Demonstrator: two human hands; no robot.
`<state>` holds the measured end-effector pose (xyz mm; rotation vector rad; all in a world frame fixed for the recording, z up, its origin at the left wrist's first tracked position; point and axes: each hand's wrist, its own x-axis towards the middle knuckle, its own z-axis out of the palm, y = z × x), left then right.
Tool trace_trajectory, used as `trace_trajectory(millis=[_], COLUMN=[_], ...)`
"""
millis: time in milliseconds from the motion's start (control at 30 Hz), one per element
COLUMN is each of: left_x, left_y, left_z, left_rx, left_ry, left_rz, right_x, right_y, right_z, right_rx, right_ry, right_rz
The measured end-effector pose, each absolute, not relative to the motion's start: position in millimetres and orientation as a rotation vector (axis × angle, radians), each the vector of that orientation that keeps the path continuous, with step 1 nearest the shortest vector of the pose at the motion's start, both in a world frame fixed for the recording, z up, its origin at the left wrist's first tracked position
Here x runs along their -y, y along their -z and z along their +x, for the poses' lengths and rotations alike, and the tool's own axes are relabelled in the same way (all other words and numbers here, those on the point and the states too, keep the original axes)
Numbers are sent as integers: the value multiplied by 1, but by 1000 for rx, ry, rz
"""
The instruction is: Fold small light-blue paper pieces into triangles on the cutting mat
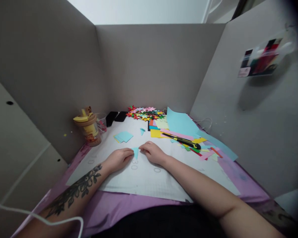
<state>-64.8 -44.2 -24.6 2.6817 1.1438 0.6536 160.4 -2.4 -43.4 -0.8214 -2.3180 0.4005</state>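
Observation:
A small light-blue folded paper triangle [135, 153] lies on the white sheet [144, 183], its point toward me. At its left edge, my left hand [119, 159] is closed, fingertips pressed on the paper. My right hand [152, 152] has its fingers together in a pinch at the triangle's upper right corner. Beyond them sits another small blue folded piece [142, 131]. A stack of light-blue squares [124, 136], with a bit of yellow under it, lies beyond my left hand.
Folded colourful stars [145, 113] are heaped at the back, beside two black phones [121, 116]. A yellow-lidded cup [89, 127] stands left. On the right lie a cutter knife [182, 140], paper scraps [206, 153] and large blue sheets [180, 122]. Grey panels [159, 66] enclose the table.

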Motion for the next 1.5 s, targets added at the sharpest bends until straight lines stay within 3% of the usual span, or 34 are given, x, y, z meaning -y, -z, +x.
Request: trace_trajectory(millis=[467, 800, 1033, 1200, 1500], left_x=[37, 16, 18, 31, 44], left_y=[28, 32, 31, 27, 26], left_z=[-59, -60, -64, -58, -42], left_rx=[-1423, -1461, -1290, -1332, -1374], left_ry=[-756, -634, -760, -1001, -1179], left_rz=[2655, 2564, 2530, 2345, 2054], right_x=[4, 2, 6, 7, 17], right_y=[50, 50, 45, 39, 34], right_z=[156, 157, 157, 150, 135], right_rx=[2503, 2503, 2273, 2013, 1903], right_ry=[-388, -400, -452, -710, -916], right_rz=[-485, -434, -729, -979, -1021])
